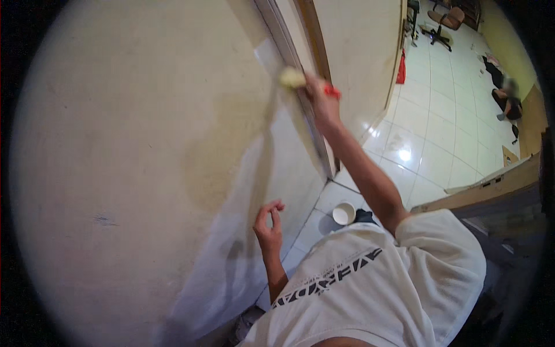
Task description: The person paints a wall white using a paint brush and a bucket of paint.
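My right hand (321, 99) is raised by the door frame and closed round a paintbrush (292, 78). Its pale yellowish head is blurred and is at the wall beside the frame, while a red handle end sticks out behind my fist. A whiter patch (289, 165) with an uneven edge covers the lower right of the cream wall (144, 144). Lower down, my left hand (268, 224) is close to the wall with loosely bent fingers, a gap between thumb and finger, and nothing visible in it. On the floor below stands a round white tub (344, 213).
A door frame (300, 75) edges the wall on the right. Past it lies a white tiled floor (430, 127), with an office chair (448, 23) at the back and a person (509, 104) low down by the far wall. A wooden edge (491, 185) runs at right.
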A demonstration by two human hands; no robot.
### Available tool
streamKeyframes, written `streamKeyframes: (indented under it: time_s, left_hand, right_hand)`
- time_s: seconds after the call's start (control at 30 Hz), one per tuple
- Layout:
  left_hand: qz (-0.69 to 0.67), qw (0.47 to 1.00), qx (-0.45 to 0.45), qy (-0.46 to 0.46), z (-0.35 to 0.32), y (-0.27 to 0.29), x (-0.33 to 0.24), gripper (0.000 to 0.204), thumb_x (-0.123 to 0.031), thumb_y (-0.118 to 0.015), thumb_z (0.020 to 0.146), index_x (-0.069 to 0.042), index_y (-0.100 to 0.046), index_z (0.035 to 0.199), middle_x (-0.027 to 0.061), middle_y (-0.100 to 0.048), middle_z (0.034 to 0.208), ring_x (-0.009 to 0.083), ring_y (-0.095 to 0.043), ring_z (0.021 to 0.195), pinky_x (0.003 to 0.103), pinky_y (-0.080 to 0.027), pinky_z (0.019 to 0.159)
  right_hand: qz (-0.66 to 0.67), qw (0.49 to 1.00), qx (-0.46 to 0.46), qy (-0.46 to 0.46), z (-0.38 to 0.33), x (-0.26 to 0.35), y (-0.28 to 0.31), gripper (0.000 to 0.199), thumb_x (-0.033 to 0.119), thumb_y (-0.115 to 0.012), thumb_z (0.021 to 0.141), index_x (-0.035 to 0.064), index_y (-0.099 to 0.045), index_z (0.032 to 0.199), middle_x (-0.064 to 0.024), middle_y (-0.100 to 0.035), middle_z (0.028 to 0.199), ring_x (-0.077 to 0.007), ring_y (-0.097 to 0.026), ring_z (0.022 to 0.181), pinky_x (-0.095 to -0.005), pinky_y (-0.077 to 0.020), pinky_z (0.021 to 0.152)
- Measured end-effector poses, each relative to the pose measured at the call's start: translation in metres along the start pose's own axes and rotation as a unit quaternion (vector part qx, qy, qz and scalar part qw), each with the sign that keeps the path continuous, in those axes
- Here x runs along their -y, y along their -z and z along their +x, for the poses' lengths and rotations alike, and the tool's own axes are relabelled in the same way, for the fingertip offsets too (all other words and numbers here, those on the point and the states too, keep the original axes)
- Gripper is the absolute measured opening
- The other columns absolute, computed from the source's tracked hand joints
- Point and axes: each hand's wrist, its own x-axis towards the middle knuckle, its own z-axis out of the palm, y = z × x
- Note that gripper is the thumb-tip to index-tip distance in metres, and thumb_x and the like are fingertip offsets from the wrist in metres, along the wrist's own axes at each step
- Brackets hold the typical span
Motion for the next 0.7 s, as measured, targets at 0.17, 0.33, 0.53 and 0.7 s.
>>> streamKeyframes:
  time_s: [0.17, 0.33, 0.53, 0.7]
  left_hand:
    - [0.003, 0.997, -0.025, -0.075, 0.020, 0.016, -0.019, 0.018, 0.004, -0.053, 0.093, -0.001, -0.068, 0.102, 0.0114, -0.071, 0.093, 0.0234, -0.069, 0.087, 0.034, -0.053, 0.080]
    - [0.059, 0.979, -0.112, -0.160, 0.025, 0.034, -0.035, 0.017, 0.001, -0.053, 0.092, 0.000, -0.068, 0.100, 0.0113, -0.070, 0.095, 0.0255, -0.066, 0.091, 0.036, -0.051, 0.085]
    - [0.227, 0.911, -0.274, -0.208, 0.023, 0.064, -0.039, 0.015, -0.007, -0.053, 0.097, -0.003, -0.068, 0.102, 0.0165, -0.059, 0.121, 0.0357, -0.052, 0.120, 0.051, -0.042, 0.101]
    - [0.268, 0.869, -0.341, -0.237, 0.031, 0.071, -0.045, 0.016, -0.006, -0.051, 0.098, -0.002, -0.067, 0.102, 0.0168, -0.056, 0.125, 0.0370, -0.051, 0.122, 0.053, -0.042, 0.104]
  right_hand:
    - [0.084, 0.988, 0.118, 0.050, 0.006, 0.079, -0.073, 0.035, 0.023, -0.068, 0.094, -0.0010, -0.065, 0.120, -0.0090, -0.065, 0.120, -0.0205, -0.065, 0.107, -0.0307, -0.0532, 0.096]
    - [-0.100, 0.993, -0.043, -0.041, 0.007, -0.039, 0.051, 0.032, 0.025, -0.070, 0.093, -0.0027, -0.070, 0.110, -0.0072, -0.071, 0.106, -0.0151, -0.067, 0.097, -0.0289, -0.0533, 0.088]
    - [-0.101, 0.994, -0.037, -0.036, 0.012, -0.033, 0.038, 0.033, 0.026, -0.073, 0.091, -0.0012, -0.069, 0.110, -0.0085, -0.069, 0.108, -0.0153, -0.066, 0.096, -0.0303, -0.0541, 0.087]
    - [0.019, 0.993, 0.103, 0.062, 0.022, 0.040, -0.028, 0.039, 0.026, -0.069, 0.095, -0.0017, -0.064, 0.122, -0.0086, -0.066, 0.119, -0.0169, -0.063, 0.109, -0.0326, -0.0530, 0.096]
